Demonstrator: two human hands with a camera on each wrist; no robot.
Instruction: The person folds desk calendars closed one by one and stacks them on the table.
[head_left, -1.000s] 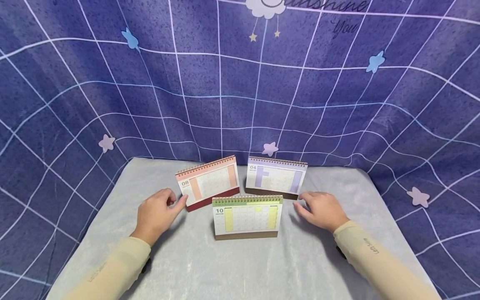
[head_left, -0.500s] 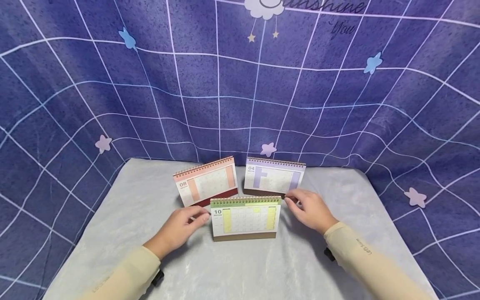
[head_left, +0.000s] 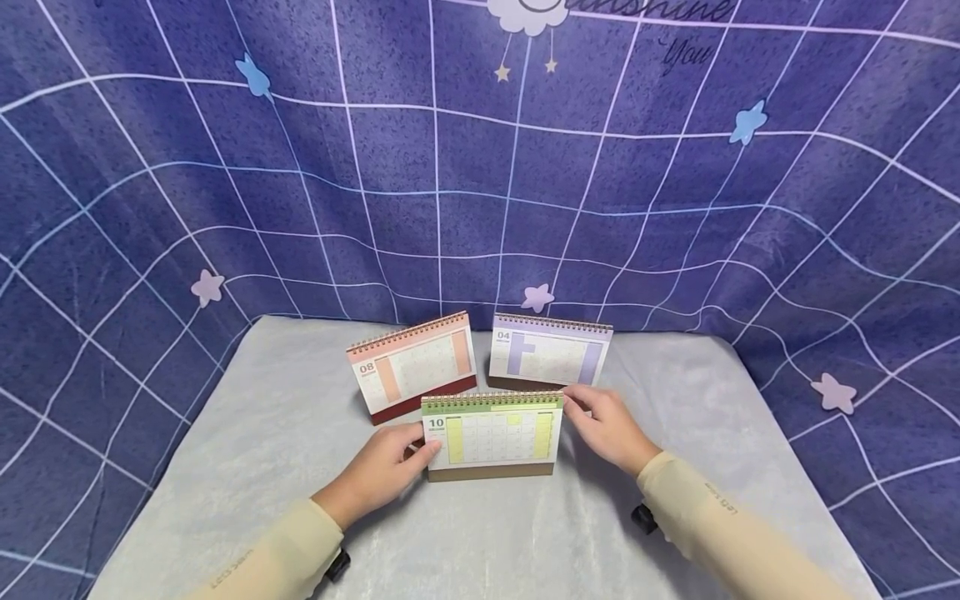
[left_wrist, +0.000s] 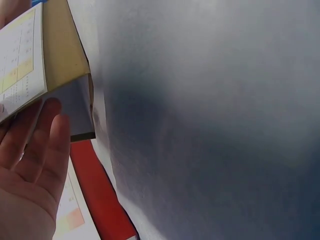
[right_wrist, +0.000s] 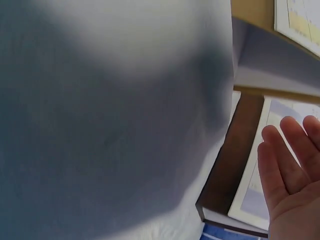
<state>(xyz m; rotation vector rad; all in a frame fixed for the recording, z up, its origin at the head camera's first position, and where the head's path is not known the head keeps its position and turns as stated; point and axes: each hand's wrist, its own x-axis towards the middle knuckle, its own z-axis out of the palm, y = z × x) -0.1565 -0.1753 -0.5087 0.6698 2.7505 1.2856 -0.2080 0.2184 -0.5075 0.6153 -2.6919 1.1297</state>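
Green calendar (head_left: 492, 437) common to all three views

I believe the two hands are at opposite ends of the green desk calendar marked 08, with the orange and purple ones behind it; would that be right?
Not quite: in the head view, the green desk calendar is marked 10, not 08. The left hand and right hand are at its opposite ends, with the orange desk calendar and purple desk calendar behind it.
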